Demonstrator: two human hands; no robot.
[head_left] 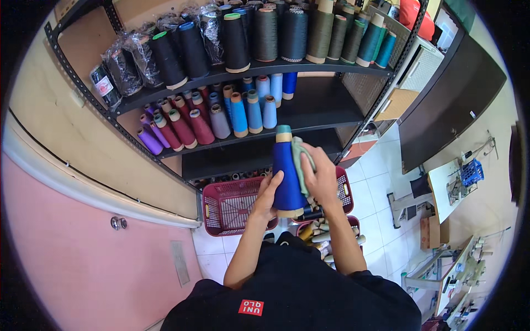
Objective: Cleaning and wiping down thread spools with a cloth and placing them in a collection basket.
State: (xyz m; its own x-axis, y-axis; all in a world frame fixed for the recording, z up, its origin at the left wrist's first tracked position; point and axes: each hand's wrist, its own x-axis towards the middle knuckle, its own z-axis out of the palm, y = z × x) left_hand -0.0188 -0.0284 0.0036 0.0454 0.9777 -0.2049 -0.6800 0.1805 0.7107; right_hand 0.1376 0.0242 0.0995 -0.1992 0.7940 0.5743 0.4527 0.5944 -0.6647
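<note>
A large cone of royal blue thread (pixel 286 176) with a green-tipped cardboard core is held upright in front of me. My left hand (pixel 267 193) grips it low on its left side, thumb across the thread. In my right hand (pixel 323 177) is a pale green cloth (pixel 301 165), pressed against the cone's right side. The fingers of my right hand are closed over the cloth, and part of it sticks out above them.
A black metal shelf (pixel 326 105) carries rows of thread cones: black and green above, purple, maroon and blue (pixel 238 115) on the middle level. Below stand maroon plastic baskets (pixel 221 197), one holding several cones. A pink door (pixel 83 237) is left; sewing tables (pixel 444 190) stand right.
</note>
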